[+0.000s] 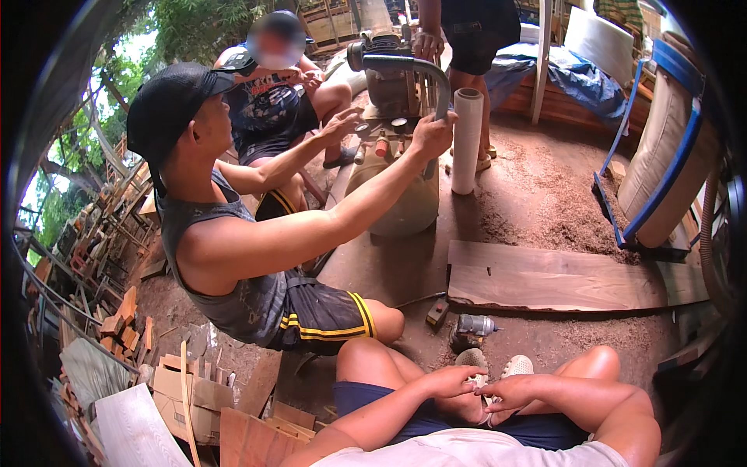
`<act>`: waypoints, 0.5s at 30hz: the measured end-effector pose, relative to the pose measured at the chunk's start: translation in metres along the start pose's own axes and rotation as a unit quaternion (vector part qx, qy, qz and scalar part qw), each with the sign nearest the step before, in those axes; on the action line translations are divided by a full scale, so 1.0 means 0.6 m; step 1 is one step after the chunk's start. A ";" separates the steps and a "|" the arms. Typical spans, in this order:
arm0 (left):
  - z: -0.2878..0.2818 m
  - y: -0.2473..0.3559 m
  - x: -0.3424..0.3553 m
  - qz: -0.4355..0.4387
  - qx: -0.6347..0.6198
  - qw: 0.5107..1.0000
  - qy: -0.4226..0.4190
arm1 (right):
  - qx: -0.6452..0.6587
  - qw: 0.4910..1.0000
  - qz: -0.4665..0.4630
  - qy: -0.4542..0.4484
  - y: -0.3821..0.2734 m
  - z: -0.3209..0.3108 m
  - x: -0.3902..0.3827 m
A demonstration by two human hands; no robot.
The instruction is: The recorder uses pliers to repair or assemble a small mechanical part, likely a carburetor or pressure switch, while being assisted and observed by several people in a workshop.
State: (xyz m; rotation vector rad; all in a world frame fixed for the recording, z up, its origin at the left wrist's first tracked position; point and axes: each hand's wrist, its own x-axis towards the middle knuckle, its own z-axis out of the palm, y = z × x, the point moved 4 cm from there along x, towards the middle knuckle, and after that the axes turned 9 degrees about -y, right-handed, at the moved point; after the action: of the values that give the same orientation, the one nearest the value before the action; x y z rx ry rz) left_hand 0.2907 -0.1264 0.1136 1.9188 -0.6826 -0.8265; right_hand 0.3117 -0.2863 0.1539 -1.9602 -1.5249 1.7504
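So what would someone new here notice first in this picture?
Probably the person in the black cap left of centre, one hand on the curved handle of a big tank machine. Just right of that, a tall pale roll stands on end. Nearer, a drill sits on the ground beyond the wearer's left hand and right hand, which are close together by the feet.

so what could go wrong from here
The pale upright roll stands close to the tank machine, so a bump might topple it. The power drill sits just ahead of the wearer's shoes, where a stretched foot could knock it. Shavings scattered across the floor may make footing slippery.
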 end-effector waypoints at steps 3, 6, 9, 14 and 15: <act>0.001 -0.001 0.001 -0.003 -0.003 1.000 -0.002 | -0.003 1.000 0.000 0.000 0.002 0.001 0.001; 0.001 -0.002 0.001 -0.003 -0.006 1.000 0.001 | -0.004 1.000 0.004 -0.007 -0.005 -0.005 -0.002; 0.001 -0.002 0.000 0.002 -0.005 1.000 0.005 | -0.002 1.000 0.009 -0.014 -0.004 -0.005 -0.001; 0.001 -0.003 0.001 -0.001 -0.005 1.000 0.002 | 0.003 1.000 -0.013 0.009 0.009 0.006 0.006; 0.000 -0.002 0.000 -0.001 -0.005 1.000 0.002 | 0.003 1.000 -0.006 0.008 0.007 0.005 0.005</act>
State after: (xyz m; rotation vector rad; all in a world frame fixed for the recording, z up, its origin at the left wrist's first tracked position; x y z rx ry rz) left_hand 0.2907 -0.1262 0.1126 1.9127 -0.6722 -0.8251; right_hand 0.3115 -0.2879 0.1483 -1.9534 -1.5215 1.7280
